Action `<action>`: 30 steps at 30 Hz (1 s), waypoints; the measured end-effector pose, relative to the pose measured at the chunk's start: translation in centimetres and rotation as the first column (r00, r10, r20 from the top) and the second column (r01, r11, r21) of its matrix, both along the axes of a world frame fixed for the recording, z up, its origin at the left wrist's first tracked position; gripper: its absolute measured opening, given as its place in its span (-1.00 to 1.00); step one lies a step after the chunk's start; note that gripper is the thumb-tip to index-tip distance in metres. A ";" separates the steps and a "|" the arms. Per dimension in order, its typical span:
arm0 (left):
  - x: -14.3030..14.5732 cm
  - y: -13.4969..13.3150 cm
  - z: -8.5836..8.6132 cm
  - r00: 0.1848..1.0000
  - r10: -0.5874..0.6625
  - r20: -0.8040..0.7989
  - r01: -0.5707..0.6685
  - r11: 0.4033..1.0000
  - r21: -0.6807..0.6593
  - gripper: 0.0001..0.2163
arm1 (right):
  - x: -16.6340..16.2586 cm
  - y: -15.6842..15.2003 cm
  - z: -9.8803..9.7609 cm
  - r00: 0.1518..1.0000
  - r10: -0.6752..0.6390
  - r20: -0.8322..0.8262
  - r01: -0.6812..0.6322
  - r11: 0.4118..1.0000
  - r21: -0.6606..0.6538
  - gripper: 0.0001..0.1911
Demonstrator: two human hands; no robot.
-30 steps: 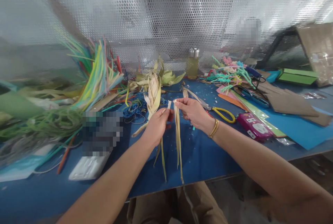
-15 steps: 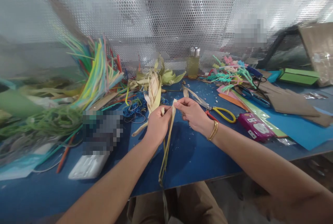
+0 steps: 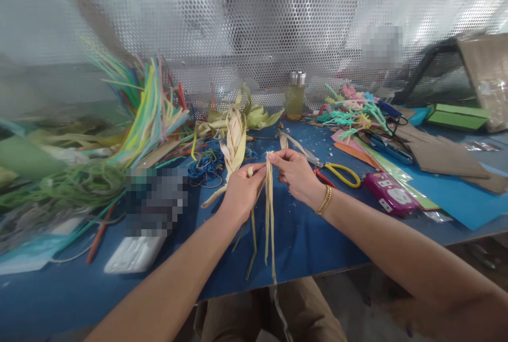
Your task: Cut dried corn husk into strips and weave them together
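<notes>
Both of my hands are raised over the blue table (image 3: 309,246), close together. My left hand (image 3: 241,191) is closed around the upper ends of several pale yellow husk strips (image 3: 270,215). My right hand (image 3: 296,172) pinches the top of the same bunch between thumb and fingers. The strips hang down from my fingers toward the table's front edge. A gold bracelet (image 3: 324,200) sits on my right wrist.
A pale corn husk bundle (image 3: 235,143) lies behind my hands. Yellow-handled scissors (image 3: 337,172) and a pink device (image 3: 389,194) lie to the right. Coloured straws (image 3: 146,114) pile up at left, a jar (image 3: 295,96) stands at the back, brown paper (image 3: 444,154) lies far right.
My hands held separate strips apart, then came together. Now the strips are gathered into one bunch at the top and hang straighter.
</notes>
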State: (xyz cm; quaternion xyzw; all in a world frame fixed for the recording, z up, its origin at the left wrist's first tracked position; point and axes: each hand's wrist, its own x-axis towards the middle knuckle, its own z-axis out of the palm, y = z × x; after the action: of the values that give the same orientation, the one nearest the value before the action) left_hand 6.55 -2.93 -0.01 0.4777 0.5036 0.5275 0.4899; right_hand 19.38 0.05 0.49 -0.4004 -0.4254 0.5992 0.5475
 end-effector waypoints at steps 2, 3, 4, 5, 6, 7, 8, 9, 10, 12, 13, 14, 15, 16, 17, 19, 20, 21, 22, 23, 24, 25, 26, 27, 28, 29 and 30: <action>0.0 0.0 0.0 1.000 -0.011 0.014 0.012 1.000 -0.015 -0.66 | -0.1 0.0 -0.1 1.000 -0.010 -0.010 0.010 1.000 0.006 -0.67; 0.0 -0.1 0.0 1.000 -0.016 0.020 0.017 1.000 -0.021 -0.66 | -0.1 0.0 -0.1 1.000 -0.016 -0.015 0.016 1.000 0.007 -0.66; 0.1 -0.1 0.0 0.999 -0.020 0.028 0.020 0.999 -0.027 -0.66 | -0.1 -0.1 -0.1 1.000 -0.020 -0.020 0.020 1.000 0.006 -0.66; 0.1 -0.2 0.1 0.999 -0.022 0.038 0.024 0.999 -0.034 -0.67 | -0.1 -0.1 -0.1 0.999 -0.023 -0.026 0.023 1.000 0.005 -0.65; 0.2 -0.3 0.2 0.998 -0.029 0.049 0.031 0.999 -0.043 -0.68 | -0.1 -0.1 -0.1 0.999 -0.026 -0.032 0.026 1.000 0.003 -0.64; 0.2 -0.4 0.3 0.997 -0.039 0.059 0.042 0.998 -0.054 -0.69 | -0.1 -0.1 0.0 0.999 -0.028 -0.037 0.028 1.000 0.002 -0.64; 0.3 -0.5 0.3 0.996 -0.052 0.067 0.056 0.996 -0.067 -0.71 | -0.1 -0.1 0.0 0.999 -0.030 -0.040 0.030 1.000 0.001 -0.65; 0.3 -0.5 0.4 0.995 -0.071 0.072 0.077 0.994 -0.081 -0.73 | -0.1 -0.1 0.1 0.998 -0.037 -0.044 0.037 0.999 -0.002 -0.65; 0.3 -0.6 0.5 0.993 -0.093 0.071 0.099 0.991 -0.091 -0.75 | 0.0 0.0 0.2 0.998 -0.048 -0.048 0.047 0.999 -0.006 -0.65; 0.2 -0.6 0.6 0.989 -0.139 0.051 0.143 0.984 -0.105 -0.79 | 0.1 0.0 0.3 0.996 -0.072 -0.060 0.071 0.997 -0.019 -0.65; 0.1 -0.6 0.6 0.987 -0.159 0.034 0.162 0.980 -0.111 -0.80 | 0.1 0.1 0.4 0.995 -0.081 -0.064 0.080 0.997 -0.024 -0.65; 0.0 -0.6 0.5 0.984 -0.178 0.016 0.178 0.977 -0.116 -0.81 | 0.2 0.1 0.4 0.994 -0.085 -0.067 0.084 0.996 -0.028 -0.66; -0.1 -0.6 0.5 0.981 -0.193 0.003 0.191 0.974 -0.122 -0.81 | 0.2 0.1 0.5 0.994 -0.083 -0.069 0.081 0.996 -0.029 -0.66; -0.2 -0.5 0.5 0.979 -0.203 -0.006 0.201 0.971 -0.133 -0.81 | 0.2 0.1 0.5 0.995 -0.077 -0.071 0.075 0.997 -0.028 -0.67; -0.3 -0.5 0.4 0.977 -0.211 -0.011 0.207 0.968 -0.144 -0.80 | 0.3 0.1 0.5 0.995 -0.071 -0.075 0.069 0.997 -0.027 -0.68; -0.5 -0.6 0.5 0.977 -0.210 -0.026 0.203 0.965 -0.165 -0.78 | 0.4 0.2 0.6 0.995 -0.056 -0.084 0.054 0.998 -0.029 -0.71; -0.5 -0.7 0.6 0.978 -0.207 -0.042 0.196 0.965 -0.175 -0.79 | 0.5 0.2 0.6 0.995 -0.048 -0.085 0.046 0.999 -0.030 -0.70; -0.6 -0.7 0.8 0.976 -0.207 -0.064 0.192 0.964 -0.183 -0.81 | 0.6 0.3 0.7 0.996 -0.042 -0.084 0.040 0.999 -0.029 -0.70; -0.6 -0.8 0.9 0.973 -0.212 -0.089 0.193 0.963 -0.186 -0.83 | 0.7 0.4 0.7 0.996 -0.039 -0.080 0.037 0.999 -0.026 -0.70; -0.7 -0.9 1.1 0.968 -0.225 -0.114 0.202 0.961 -0.187 -0.86 | 0.8 0.5 0.8 0.996 -0.038 -0.076 0.037 0.999 -0.020 -0.71; -0.7 -1.0 1.2 0.959 -0.245 -0.138 0.218 0.958 -0.188 -0.89 | 1.0 0.6 0.8 0.997 -0.037 -0.073 0.037 0.999 -0.012 -0.73; -0.8 -1.0 1.3 0.950 -0.267 -0.161 0.236 0.953 -0.189 -0.91 | 1.2 0.8 0.9 0.997 -0.039 -0.073 0.038 0.999 -0.005 -0.74; -0.9 -1.0 1.5 0.940 -0.291 -0.180 0.256 0.947 -0.192 -0.92 | 1.4 0.9 0.9 0.996 -0.041 -0.073 0.041 0.999 0.000 -0.75; -1.0 -1.0 1.5 0.928 -0.317 -0.198 0.279 0.940 -0.196 -0.92 | 1.6 1.1 1.0 0.996 -0.046 -0.076 0.047 0.999 0.005 -0.75; -1.1 -1.0 1.6 0.914 -0.346 -0.213 0.306 0.931 -0.201 -0.92 | 1.8 1.3 1.1 0.995 -0.054 -0.079 0.055 0.998 0.010 -0.76; -1.3 -1.0 1.6 0.898 -0.377 -0.226 0.334 0.920 -0.206 -0.92 | 2.0 1.4 1.1 0.995 -0.064 -0.082 0.066 0.998 0.015 -0.76; -1.5 -1.0 1.6 0.883 -0.405 -0.237 0.361 0.909 -0.207 -0.92 | 2.2 1.6 1.1 0.994 -0.077 -0.083 0.079 0.997 0.018 -0.76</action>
State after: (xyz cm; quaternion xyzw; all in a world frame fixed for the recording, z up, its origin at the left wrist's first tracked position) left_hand 5.08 -3.94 1.64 0.5963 0.5017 0.3074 0.5461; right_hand 21.57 1.66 1.64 -0.3858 -0.3928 0.5888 0.5918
